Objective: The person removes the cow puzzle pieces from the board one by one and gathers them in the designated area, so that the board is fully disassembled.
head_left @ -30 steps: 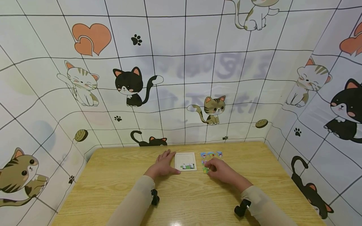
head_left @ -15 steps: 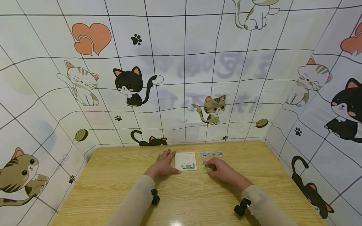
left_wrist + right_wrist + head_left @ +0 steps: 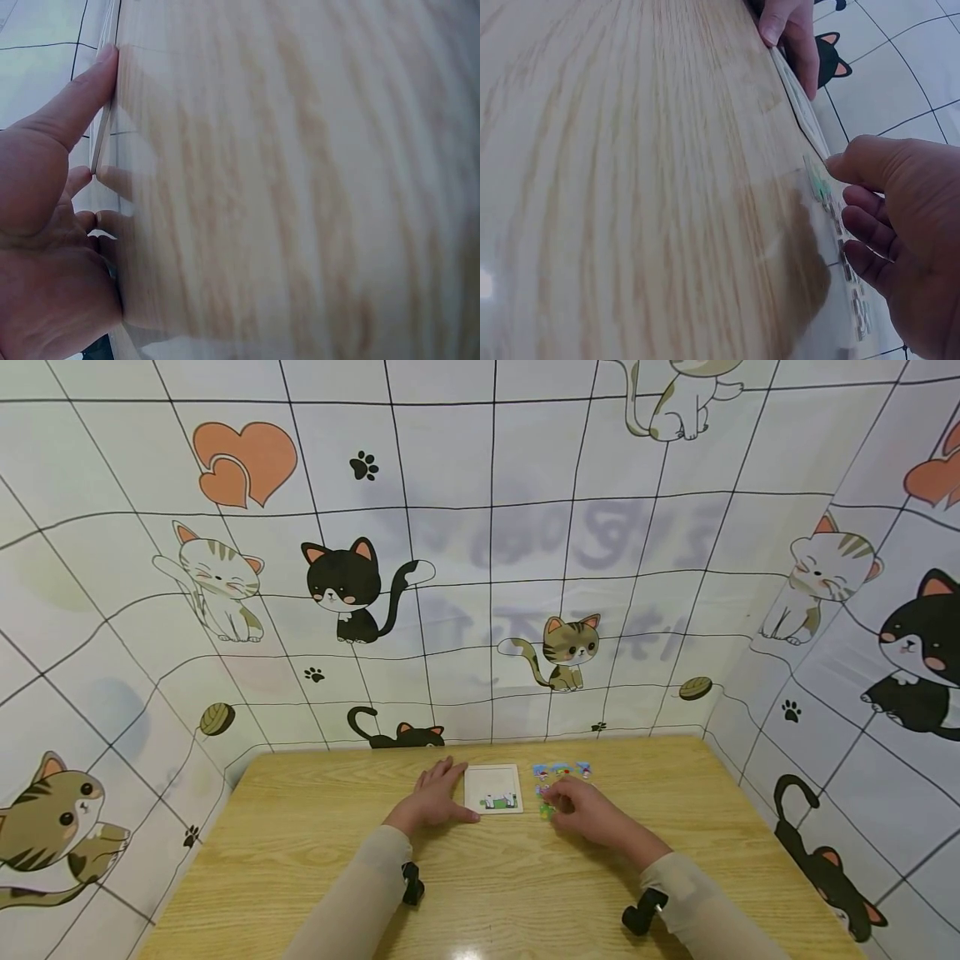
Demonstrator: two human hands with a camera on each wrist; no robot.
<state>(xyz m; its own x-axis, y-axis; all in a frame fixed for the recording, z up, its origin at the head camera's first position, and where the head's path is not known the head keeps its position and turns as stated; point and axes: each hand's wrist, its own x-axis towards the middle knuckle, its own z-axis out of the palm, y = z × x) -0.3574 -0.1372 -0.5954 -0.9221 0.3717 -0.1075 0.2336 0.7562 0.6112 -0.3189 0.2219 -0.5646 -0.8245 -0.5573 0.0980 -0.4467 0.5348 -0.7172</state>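
In the head view a shallow square puzzle tray (image 3: 492,774) with a pale rim lies on the table. Along the bottom of its inside is a small green-and-white picture (image 3: 498,800). My left hand (image 3: 432,797) spans the tray's left side, its thumb by the near corner and its fingers by the far one. My right hand (image 3: 588,811) is bent over small colourful puzzle pieces (image 3: 561,769) to the right of the tray. Its thumb and forefinger are at a green piece (image 3: 546,811). The hand covers some pieces, and whether it pinches one is hidden.
The wooden table (image 3: 480,877) meets a pale cloth wall (image 3: 450,543) printed with cats along its far edge. Cloth walls stand on the left and right too. A black wrist camera mount (image 3: 643,912) is strapped to the right sleeve, another (image 3: 412,883) to the left.
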